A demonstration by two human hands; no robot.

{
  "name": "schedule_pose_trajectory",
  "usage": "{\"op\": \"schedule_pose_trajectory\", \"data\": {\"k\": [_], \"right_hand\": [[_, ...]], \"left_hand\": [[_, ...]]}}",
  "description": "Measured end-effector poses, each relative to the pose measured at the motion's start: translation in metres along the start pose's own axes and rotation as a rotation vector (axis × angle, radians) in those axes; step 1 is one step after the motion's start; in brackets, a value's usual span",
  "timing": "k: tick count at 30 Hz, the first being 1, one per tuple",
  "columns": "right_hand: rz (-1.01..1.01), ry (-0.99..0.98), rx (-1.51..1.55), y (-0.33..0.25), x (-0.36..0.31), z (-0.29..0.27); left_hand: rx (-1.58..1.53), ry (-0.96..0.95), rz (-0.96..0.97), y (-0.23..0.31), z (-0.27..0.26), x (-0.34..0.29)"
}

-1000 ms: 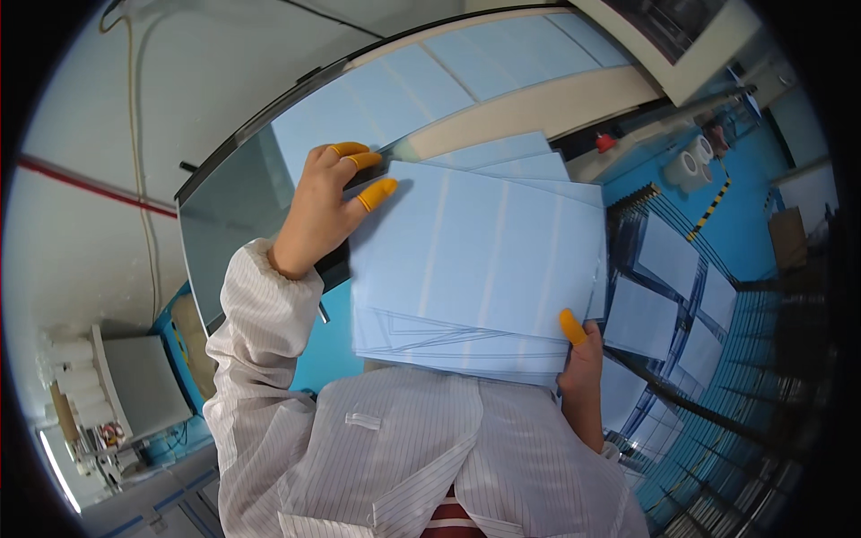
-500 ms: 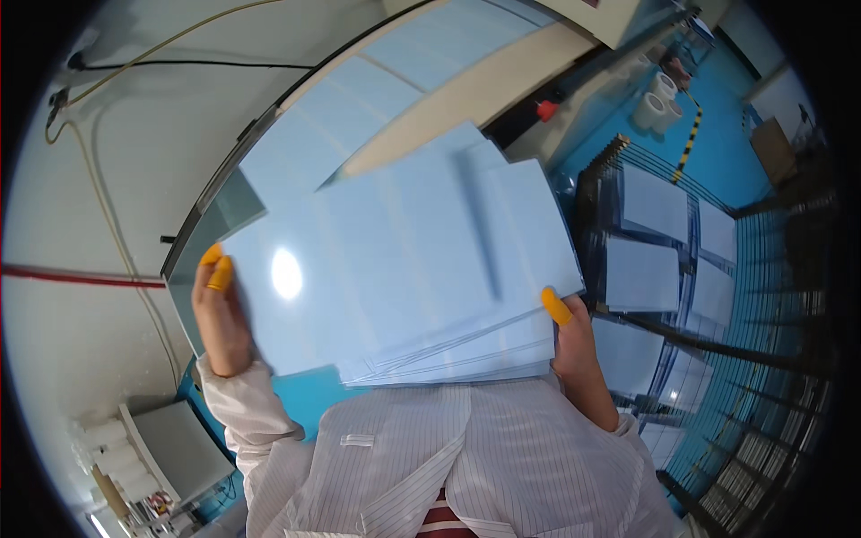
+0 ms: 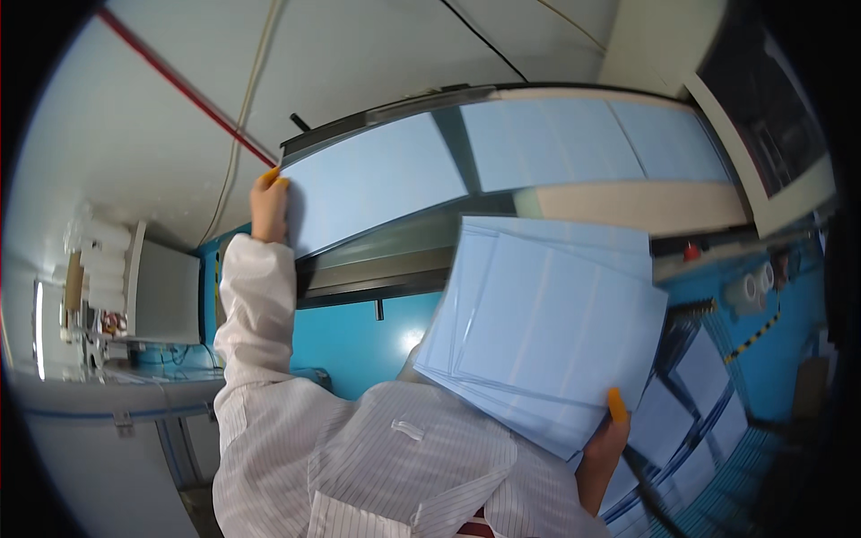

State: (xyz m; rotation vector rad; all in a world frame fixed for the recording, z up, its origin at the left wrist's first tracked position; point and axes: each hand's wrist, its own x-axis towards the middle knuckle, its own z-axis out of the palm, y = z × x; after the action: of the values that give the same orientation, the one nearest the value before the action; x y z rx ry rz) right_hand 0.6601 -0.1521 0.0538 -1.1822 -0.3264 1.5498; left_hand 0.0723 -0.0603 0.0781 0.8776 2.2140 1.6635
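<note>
My left hand [image 3: 268, 208], with yellow finger cots, grips the left end of a thin light-blue panel [image 3: 377, 179]. That panel lies on or just above the long machine bed [image 3: 381, 273]; I cannot tell whether it touches. My right hand [image 3: 605, 462], thumb in a yellow cot on top, holds a loosely fanned stack of similar panels [image 3: 556, 309] at its near right corner. The stack is close against my body, and most of the right fingers are hidden beneath it. Farther right along the bed lie another blue panel [image 3: 552, 143] and one more [image 3: 668, 139] beyond it.
A pale machine housing [image 3: 762, 175] stands at the bed's right end. Below it is a red knob [image 3: 691, 253]. A wire rack [image 3: 744, 457] with panels stands at the lower right. White rolls [image 3: 743, 291] sit on the blue floor. A grey cabinet [image 3: 166, 296] is at the left.
My left hand has moved one panel off the stack, forward onto or over the bed. The stack stays in my right hand, now lower right and tilted. The view has swung left.
</note>
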Motion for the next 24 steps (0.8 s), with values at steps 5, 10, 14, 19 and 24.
{"op": "schedule_pose_trajectory", "data": {"k": [5,10,14,19,24], "right_hand": [[-0.048,0.027,-0.058,0.000,-0.006,0.005],[-0.064,0.047,-0.088,0.000,-0.009,0.020],[-0.022,0.013,-0.052,0.000,0.002,0.008],[-0.012,-0.005,-0.049,-0.005,0.005,0.009],[-0.045,0.000,-0.059,-0.003,0.000,0.010]], "left_hand": [[0.178,-0.128,0.050,0.031,0.029,-0.020],[0.592,-0.324,0.394,0.048,0.003,-0.059],[0.814,-0.344,0.722,0.039,-0.004,-0.075],[0.750,-0.339,0.714,0.053,0.025,-0.083],[0.857,-0.349,0.760,0.063,0.051,-0.094]]}}
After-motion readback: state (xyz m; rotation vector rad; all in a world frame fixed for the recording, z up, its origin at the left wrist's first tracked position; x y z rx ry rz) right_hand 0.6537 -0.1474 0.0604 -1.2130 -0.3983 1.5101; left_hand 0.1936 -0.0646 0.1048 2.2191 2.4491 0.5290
